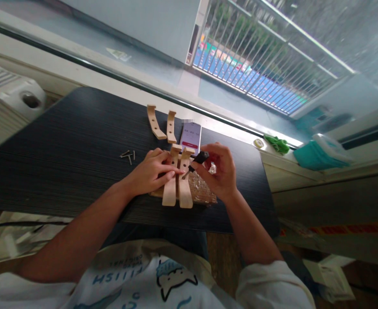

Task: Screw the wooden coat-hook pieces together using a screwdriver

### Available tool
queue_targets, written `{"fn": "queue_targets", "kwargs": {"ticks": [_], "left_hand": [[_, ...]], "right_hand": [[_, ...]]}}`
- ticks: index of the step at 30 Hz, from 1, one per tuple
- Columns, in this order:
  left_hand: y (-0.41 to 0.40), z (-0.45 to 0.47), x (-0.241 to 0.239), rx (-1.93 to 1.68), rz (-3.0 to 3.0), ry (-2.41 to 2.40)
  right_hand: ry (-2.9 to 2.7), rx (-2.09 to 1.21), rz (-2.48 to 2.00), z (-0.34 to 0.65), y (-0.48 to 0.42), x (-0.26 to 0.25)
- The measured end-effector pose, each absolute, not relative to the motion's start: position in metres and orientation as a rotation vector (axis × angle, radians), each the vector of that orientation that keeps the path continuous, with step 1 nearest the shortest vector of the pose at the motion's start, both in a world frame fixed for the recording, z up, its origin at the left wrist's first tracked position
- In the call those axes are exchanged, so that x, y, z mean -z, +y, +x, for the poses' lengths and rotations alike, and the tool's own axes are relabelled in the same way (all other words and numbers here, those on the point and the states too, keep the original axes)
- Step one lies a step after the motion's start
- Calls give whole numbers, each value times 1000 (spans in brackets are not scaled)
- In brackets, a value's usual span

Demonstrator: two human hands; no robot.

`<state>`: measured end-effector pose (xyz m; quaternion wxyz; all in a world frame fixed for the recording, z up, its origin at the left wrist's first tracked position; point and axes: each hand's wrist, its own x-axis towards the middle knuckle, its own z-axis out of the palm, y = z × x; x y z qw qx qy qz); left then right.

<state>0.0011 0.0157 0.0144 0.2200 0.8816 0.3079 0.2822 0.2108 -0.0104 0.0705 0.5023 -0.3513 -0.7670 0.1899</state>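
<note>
My right hand [221, 169] grips a screwdriver [200, 159] by its black handle. The tip points down and left, at the lower hole of the right one of two pale wooden hooks [185, 195]. Across the left wooden hook [169, 195] lies my left hand [153, 171], holding it down. Its index finger reaches over to the right hook, close to the screwdriver tip. Both hooks lie side by side, curved ends away from me, on a bubble-wrapped block [203, 186]. Whether a screw sits under the tip is too small to tell.
Two more wooden hooks [156, 124] lie at the back of the dark table [63, 141], beside a phone [191, 133] with a lit screen. Several screws [128, 155] lie left of my left hand. Past the table's right edge are a green cloth [276, 144] and a teal box [321, 154].
</note>
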Motion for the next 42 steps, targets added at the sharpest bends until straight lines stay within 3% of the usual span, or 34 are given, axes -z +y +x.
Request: {"fn": "queue_targets", "kwargs": {"ticks": [9, 20, 42], "left_hand": [[16, 0, -15, -765, 2453, 856], [16, 0, -15, -759, 2446, 852], [15, 1, -18, -733, 2439, 873]], "right_hand": [[-1926, -505, -779, 220, -13, -74], [-1888, -866, -739, 225, -14, -70], [-1877, -756, -886, 225, -11, -68]]}}
